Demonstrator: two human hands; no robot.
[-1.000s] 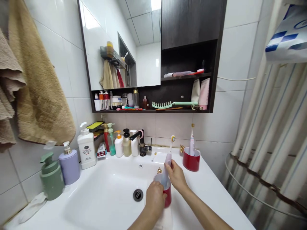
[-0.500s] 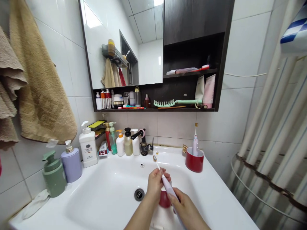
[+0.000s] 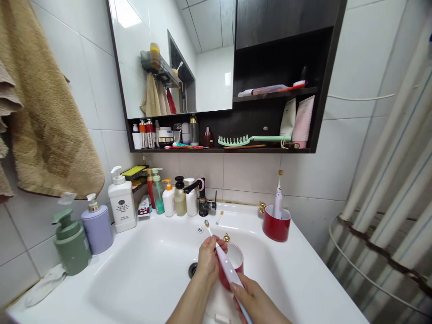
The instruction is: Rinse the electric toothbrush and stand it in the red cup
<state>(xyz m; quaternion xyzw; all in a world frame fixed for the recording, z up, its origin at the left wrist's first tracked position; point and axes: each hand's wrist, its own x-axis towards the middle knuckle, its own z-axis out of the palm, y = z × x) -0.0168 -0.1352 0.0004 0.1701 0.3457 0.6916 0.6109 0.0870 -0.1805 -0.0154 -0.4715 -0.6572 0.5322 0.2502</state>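
Observation:
A pale pink electric toothbrush (image 3: pixel 225 264) lies slantwise across the sink, its brush head up toward the faucet. My right hand (image 3: pixel 253 297) is wrapped round the lower part of its handle. My left hand (image 3: pixel 208 258) is closed at the neck, just below the brush head, with some fingers hidden. Behind the handle is a red cup (image 3: pixel 239 268) with a white inside and a gold knob-like handle; it is low in the sink, partly covered by the toothbrush and my hands. Another small brush head (image 3: pixel 220 218) lies on the sink's back ledge.
A second red cup (image 3: pixel 276 227) holding an electric toothbrush (image 3: pixel 278 202) stands at the back right. A black faucet (image 3: pixel 202 198) rises behind the basin (image 3: pixel 145 270). Pump bottles line the left, including a white bottle (image 3: pixel 122 202). A shelved mirror cabinet (image 3: pixel 270 150) hangs above.
The view has shifted slightly. My hands and the toothbrush have moved a little left, and more of the red cup in the sink shows, including its gold handle.

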